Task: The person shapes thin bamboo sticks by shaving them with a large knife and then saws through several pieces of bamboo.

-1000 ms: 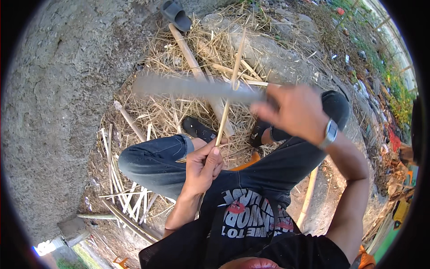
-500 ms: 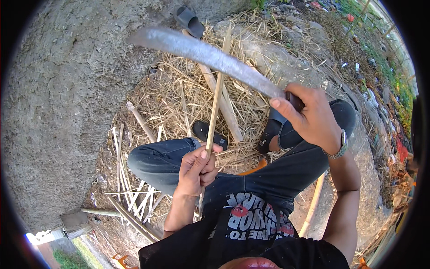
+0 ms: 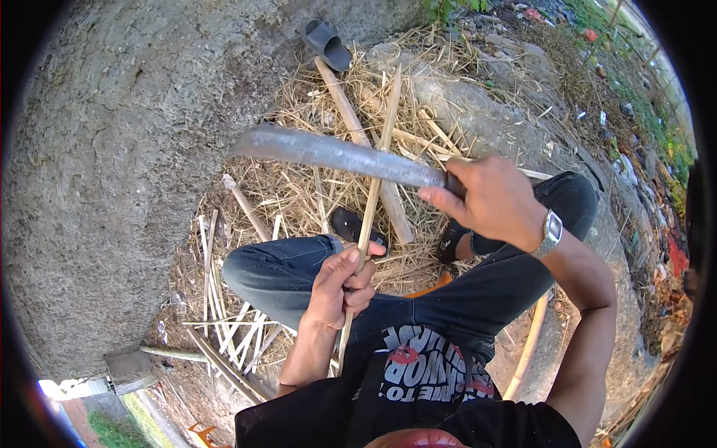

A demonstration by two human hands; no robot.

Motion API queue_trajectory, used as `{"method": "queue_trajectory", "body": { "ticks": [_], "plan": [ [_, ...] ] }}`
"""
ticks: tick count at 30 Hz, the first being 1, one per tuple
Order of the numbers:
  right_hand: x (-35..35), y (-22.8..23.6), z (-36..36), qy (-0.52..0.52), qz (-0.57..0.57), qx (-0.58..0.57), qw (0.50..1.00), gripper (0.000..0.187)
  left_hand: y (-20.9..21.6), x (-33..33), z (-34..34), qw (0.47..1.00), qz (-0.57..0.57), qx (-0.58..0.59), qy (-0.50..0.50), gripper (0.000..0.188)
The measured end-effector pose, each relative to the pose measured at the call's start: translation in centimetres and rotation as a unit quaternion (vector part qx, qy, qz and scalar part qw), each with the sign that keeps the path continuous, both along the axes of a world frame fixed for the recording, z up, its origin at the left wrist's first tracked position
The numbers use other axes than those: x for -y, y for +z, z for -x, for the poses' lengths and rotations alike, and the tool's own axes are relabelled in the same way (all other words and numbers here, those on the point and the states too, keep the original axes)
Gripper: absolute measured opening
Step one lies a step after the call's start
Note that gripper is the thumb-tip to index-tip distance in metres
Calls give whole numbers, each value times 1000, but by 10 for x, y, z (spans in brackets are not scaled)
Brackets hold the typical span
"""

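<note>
My left hand (image 3: 345, 287) is closed around a long, pale split-bamboo strip (image 3: 371, 198), which slants up and away from my lap. In my right hand (image 3: 497, 198) is the dark handle of a machete (image 3: 336, 153). Its broad grey blade points left and crosses the strip in the picture, above my left hand; whether the two touch I cannot tell. The right fingers wrap the handle, partly hidden behind the back of the hand. Both hands are over my bent legs.
Wood shavings (image 3: 299, 198) cover the ground ahead, with a thick wooden stick (image 3: 394, 213) among them. Several cut strips (image 3: 231, 332) lie to the left. A grey slide sandal (image 3: 326, 43) rests at the far side, beside a rough grey wall-like surface (image 3: 112, 187). Litter (image 3: 627, 168) lies right.
The machete has come down and nearer, its blade now level across the strip. My right hand has lowered with it. The left hand keeps its hold on the strip.
</note>
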State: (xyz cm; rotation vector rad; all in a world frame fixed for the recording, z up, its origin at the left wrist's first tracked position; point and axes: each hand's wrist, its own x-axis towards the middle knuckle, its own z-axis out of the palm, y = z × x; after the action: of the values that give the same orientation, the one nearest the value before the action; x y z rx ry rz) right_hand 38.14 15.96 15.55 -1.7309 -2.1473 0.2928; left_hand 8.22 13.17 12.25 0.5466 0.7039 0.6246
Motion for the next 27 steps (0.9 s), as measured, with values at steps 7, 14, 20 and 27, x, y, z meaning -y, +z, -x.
{"method": "queue_trajectory", "body": {
  "ticks": [7, 14, 20, 27],
  "plan": [
    [-18, 0, -8, -49, -77, -10, 996, 65, 7, 4, 5, 1000, -24, -10, -4, 40],
    [-3, -10, 4, 1, -157, 68, 985, 65, 2, 3, 9, 999, 1, 45, 2, 38],
    [-37, 4, -44, -153, -97, -51, 982, 62, -5, 7, 29, 995, 7, 100, 0, 37],
    [7, 12, 17, 42, -133, -25, 990, 60, 3, 3, 19, 993, -25, 107, -43, 41]
  ]
}}
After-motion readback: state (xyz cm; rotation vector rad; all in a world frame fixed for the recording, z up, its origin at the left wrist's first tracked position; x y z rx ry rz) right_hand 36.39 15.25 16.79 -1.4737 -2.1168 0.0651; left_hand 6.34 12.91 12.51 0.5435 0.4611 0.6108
